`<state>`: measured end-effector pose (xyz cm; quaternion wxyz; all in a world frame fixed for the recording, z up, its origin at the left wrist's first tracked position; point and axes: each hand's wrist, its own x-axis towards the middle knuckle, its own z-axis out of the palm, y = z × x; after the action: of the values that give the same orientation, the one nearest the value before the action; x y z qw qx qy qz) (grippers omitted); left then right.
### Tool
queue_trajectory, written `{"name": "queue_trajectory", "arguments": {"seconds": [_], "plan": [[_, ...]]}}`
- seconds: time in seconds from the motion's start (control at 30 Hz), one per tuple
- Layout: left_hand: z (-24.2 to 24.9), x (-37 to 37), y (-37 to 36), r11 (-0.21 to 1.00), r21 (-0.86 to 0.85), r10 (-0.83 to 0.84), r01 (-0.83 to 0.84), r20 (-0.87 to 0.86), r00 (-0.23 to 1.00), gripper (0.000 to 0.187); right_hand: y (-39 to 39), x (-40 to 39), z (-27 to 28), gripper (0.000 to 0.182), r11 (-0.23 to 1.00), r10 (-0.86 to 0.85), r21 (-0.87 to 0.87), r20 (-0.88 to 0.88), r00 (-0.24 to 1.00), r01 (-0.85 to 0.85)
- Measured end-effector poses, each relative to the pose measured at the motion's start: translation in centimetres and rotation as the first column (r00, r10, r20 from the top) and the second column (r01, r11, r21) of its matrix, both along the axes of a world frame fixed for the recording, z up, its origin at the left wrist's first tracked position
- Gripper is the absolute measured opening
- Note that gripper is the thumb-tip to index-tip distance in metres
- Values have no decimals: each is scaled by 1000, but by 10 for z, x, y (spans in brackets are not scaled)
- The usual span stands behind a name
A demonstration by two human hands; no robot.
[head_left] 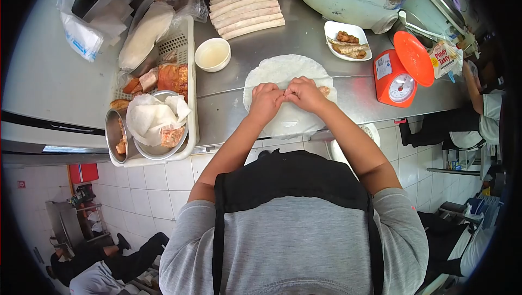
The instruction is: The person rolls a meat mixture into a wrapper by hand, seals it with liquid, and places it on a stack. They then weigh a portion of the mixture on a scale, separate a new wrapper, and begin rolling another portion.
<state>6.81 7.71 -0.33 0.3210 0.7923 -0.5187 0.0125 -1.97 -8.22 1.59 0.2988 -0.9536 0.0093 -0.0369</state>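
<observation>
A round, thin white wrapper (288, 124) lies flat on the steel counter, its near side by the front edge. A strip of pale pinkish meat filling (324, 91) runs across it and shows beyond my right hand (305, 95). That hand is closed, its curled fingers pressed down on the filling. My left hand (266, 101) is likewise closed over the wrapper's left half, and the two hands nearly touch at the thumbs. Most of the filling is hidden beneath them. Several finished white rolls (247, 8) lie side by side at the back.
To the left, a white plastic crate (188, 77) holds meat pieces, bowls and wrappers. A cream bowl of liquid (212, 55) is behind my left hand. Back right are a white dish (365, 35) with browned food and a red scale (383, 80). Other people are at both sides.
</observation>
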Motion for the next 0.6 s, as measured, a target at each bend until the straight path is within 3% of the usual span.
{"name": "queue_trajectory", "arguments": {"seconds": [0.13,0.23,0.43,0.53,0.6], "plan": [[0,0,5,999,-22,46,-46,21,999,29,0,2,9,21,997,-24,67,-63,998,28],[3,-2,3,995,-29,93,-92,37,995,29,11,3,7,24,988,-28,-154,31,999,32],[0,5,13,998,39,53,-52,-11,999,33,15,12,6,30,985,51,-159,-81,995,-64],[7,6,20,994,-32,105,-105,-15,994,31,17,6,8,23,994,-22,-102,129,991,35],[7,7,21,991,-55,121,-122,-11,993,31,19,12,11,26,995,-3,-104,30,1000,6]]}}
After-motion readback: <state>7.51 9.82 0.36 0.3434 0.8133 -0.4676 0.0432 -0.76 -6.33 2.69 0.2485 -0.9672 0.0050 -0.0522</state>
